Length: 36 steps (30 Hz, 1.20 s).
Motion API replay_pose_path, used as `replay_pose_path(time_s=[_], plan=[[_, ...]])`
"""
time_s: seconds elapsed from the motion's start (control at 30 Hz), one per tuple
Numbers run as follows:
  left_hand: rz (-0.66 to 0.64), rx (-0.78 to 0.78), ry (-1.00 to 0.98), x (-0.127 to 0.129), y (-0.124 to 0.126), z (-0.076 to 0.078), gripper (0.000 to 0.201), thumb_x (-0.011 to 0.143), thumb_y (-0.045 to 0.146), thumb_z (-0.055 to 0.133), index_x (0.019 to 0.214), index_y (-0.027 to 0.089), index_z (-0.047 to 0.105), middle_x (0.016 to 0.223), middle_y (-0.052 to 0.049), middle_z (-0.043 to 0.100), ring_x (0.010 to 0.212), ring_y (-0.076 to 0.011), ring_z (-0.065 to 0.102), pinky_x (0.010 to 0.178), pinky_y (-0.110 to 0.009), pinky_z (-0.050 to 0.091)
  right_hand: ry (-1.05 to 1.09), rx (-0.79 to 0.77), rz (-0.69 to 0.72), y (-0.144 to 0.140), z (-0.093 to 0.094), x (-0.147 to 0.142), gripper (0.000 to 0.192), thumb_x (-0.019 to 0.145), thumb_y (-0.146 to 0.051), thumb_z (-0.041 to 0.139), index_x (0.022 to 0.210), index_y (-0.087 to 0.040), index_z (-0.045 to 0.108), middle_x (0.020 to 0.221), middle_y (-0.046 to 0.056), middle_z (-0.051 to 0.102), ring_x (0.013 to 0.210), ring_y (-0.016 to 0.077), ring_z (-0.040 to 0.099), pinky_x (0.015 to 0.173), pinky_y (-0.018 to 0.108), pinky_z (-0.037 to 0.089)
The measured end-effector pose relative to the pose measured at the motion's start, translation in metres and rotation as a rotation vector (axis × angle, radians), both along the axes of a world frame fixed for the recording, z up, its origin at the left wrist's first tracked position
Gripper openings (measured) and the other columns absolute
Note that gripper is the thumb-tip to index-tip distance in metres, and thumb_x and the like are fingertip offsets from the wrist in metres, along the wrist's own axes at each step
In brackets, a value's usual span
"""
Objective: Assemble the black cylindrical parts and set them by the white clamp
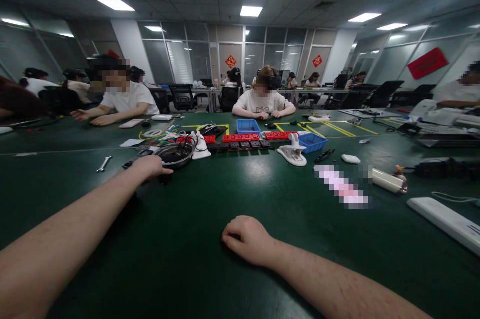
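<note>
My left hand (152, 166) reaches forward over the dark green table (210, 209) and closes on a small dark object by the rim of a round metal bowl (175, 155) holding black cables. What exactly the fingers grip is hidden. My right hand (247, 239) rests near me on the table as a loose fist, holding nothing visible. Beyond the bowl lie red and black switch blocks (242, 138) in rows.
A wrench (104, 164) lies left of my hand. A white clamp-like device (293, 151), two blue trays (313, 142), a white power strip (444, 219) and a metal cylinder (388, 180) sit to the right. Other people sit across the table and at both sides.
</note>
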State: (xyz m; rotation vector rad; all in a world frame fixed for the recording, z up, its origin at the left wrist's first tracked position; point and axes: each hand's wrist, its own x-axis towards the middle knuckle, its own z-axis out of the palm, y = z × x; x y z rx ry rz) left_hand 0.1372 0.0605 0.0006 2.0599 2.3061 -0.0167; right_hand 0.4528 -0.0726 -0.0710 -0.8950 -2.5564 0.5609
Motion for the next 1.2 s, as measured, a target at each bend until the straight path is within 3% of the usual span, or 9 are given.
replay_pose_path(time_s=[0.1, 0.23, 0.57, 0.73, 0.83, 0.93, 1.0, 1.1, 1.2], plan=[[0.004, -0.056, 0.092, 0.028, 0.004, -0.002, 0.05, 0.055, 0.059, 0.059, 0.052, 0.009, 0.06, 0.067, -0.017, 0.063, 0.077, -0.0345, 0.058, 0.064, -0.037, 0.044, -0.005, 0.018, -0.004, 0.0, 0.0, 0.0, 0.016, 0.078, -0.022, 0.046, 0.078, -0.017, 0.062, 0.072, 0.0, 0.062, 0.069, 0.0117, 0.054, 0.065, 0.021, 0.038], [-0.05, -0.068, 0.158, 0.064, 0.001, -0.004, 0.052, 0.061, 0.058, 0.054, 0.073, 0.008, 0.064, 0.091, -0.021, 0.061, 0.084, -0.0347, 0.056, 0.066, -0.037, 0.044, -0.001, 0.014, -0.005, 0.0, 0.001, 0.0, 0.016, 0.077, -0.021, 0.046, 0.079, -0.018, 0.062, 0.072, 0.0, 0.062, 0.069, 0.0115, 0.053, 0.065, 0.021, 0.038], [-0.251, -0.069, 0.165, 0.132, -0.019, 0.001, 0.052, 0.063, 0.059, 0.052, 0.075, 0.011, 0.066, 0.082, -0.016, 0.063, 0.08, -0.03, 0.058, 0.061, -0.031, 0.043, 0.046, -0.01, -0.016, -0.003, 0.0, -0.001, 0.016, 0.077, -0.021, 0.047, 0.078, -0.018, 0.062, 0.071, 0.0, 0.062, 0.069, 0.0122, 0.054, 0.065, 0.021, 0.038], [-0.396, -0.062, 0.071, 0.171, -0.047, -0.002, 0.055, 0.062, 0.066, 0.045, 0.078, 0.017, 0.066, 0.079, -0.011, 0.065, 0.074, -0.0251, 0.06, 0.058, -0.027, 0.042, 0.315, -0.026, -0.276, 0.016, 0.016, 0.022, 0.024, 0.081, -0.025, 0.039, 0.069, -0.016, 0.058, 0.067, 0.001, 0.057, 0.066, 0.0121, 0.051, 0.062, 0.022, 0.038], [-0.527, -0.021, -0.059, 0.189, -0.078, -0.012, 0.057, 0.061, 0.07, 0.042, 0.082, 0.023, 0.065, 0.078, -0.007, 0.065, 0.075, -0.0241, 0.059, 0.06, -0.029, 0.042, 0.503, -0.122, -0.45, 0.035, 0.018, 0.048, 0.018, 0.077, -0.024, 0.039, 0.078, -0.016, 0.055, 0.068, 0.001, 0.054, 0.065, 0.0137, 0.05, 0.061, 0.025, 0.039], [-0.602, 0.09, -0.253, 0.196, -0.102, -0.029, 0.057, 0.066, 0.069, 0.036, 0.085, 0.023, 0.062, 0.076, -0.007, 0.064, 0.074, -0.0246, 0.057, 0.069, -0.035, 0.04, 0.51, -0.336, -0.38, 0.045, 0.01, 0.065, 0.021, 0.07, -0.019, 0.041, 0.089, -0.016, 0.05, 0.068, 0.0, 0.051, 0.064, 0.0141, 0.05, 0.061, 0.027, 0.041], [-0.616, 0.176, -0.389, 0.194, -0.11, -0.04, 0.061, 0.062, 0.068, 0.045, 0.102, 0.023, 0.054, 0.093, -0.007, 0.061, 0.085, -0.0256, 0.054, 0.078, -0.039, 0.038, 0.464, -0.406, -0.269, 0.045, 0.005, 0.068, 0.03, 0.066, -0.015, 0.042, 0.095, -0.017, 0.048, 0.076, 0.002, 0.053, 0.074, 0.016, 0.052, 0.068, 0.029, 0.043], [-0.673, 0.254, -0.544, 0.185, -0.112, -0.051, 0.078, 0.055, 0.065, 0.056, 0.119, 0.023, 0.039, 0.114, -0.009, 0.047, 0.103, -0.028, 0.041, 0.089, -0.042, 0.031, 0.354, -0.447, -0.076, 0.045, 0.004, 0.062, 0.054, 0.06, -0.011, 0.048, 0.114, -0.018, 0.039, 0.107, 0.007, 0.049, 0.102, 0.0204, 0.045, 0.087, 0.035, 0.036], [-0.754, 0.261, -0.643, 0.176, -0.108, -0.053, 0.076, 0.054, 0.06, 0.062, 0.117, 0.024, 0.04, 0.112, -0.008, 0.046, 0.103, -0.0262, 0.04, 0.09, -0.039, 0.031, 0.244, -0.434, 0.002, 0.049, 0.012, 0.055, 0.063, 0.06, -0.016, 0.058, 0.119, -0.019, 0.037, 0.118, 0.009, 0.043, 0.11, 0.0234, 0.038, 0.093, 0.039, 0.03]])
